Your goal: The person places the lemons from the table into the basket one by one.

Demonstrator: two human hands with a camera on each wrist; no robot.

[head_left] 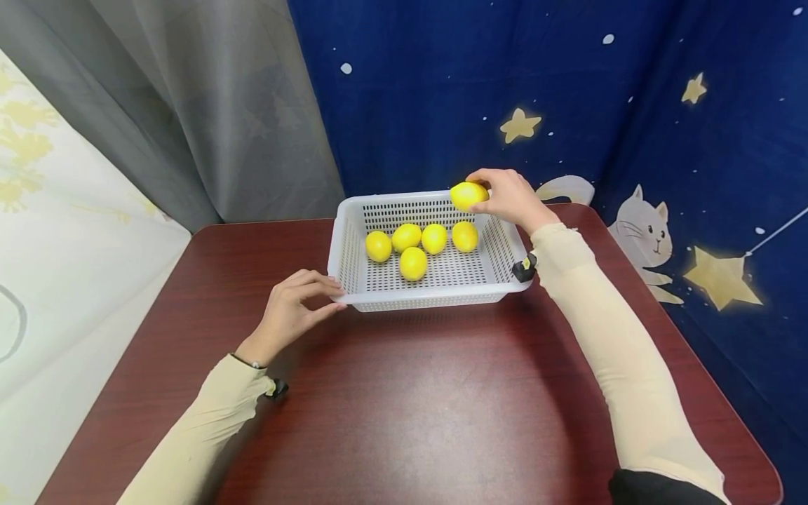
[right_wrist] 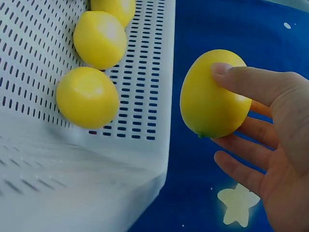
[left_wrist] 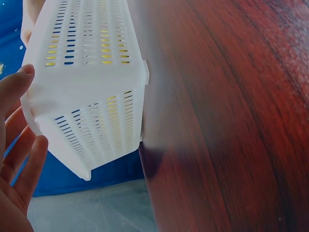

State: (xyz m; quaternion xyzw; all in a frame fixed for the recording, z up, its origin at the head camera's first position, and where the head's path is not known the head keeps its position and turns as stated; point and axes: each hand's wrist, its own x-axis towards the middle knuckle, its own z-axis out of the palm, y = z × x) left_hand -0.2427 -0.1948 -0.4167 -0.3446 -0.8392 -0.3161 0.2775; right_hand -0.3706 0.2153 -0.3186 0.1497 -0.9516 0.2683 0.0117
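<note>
Here, right hand (head_left: 513,198) round lemon (head_left: 466,197).

In the left wrist view, the left edge crops the left hand (head_left: 290,312), and the white plastic basket's (left_wrist: 87,82) walls hide the lemons (head_left: 413,264) inside, leaving yellow slivers at the slots. From the right wrist, the raised lemon (right_wrist: 210,99) partly covers the right hand's (right_wrist: 287,145) fingers; the nearest basket wall blurs.

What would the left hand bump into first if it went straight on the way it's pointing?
The white basket, most likely: the left hand appears to be touching its near left corner.
</note>
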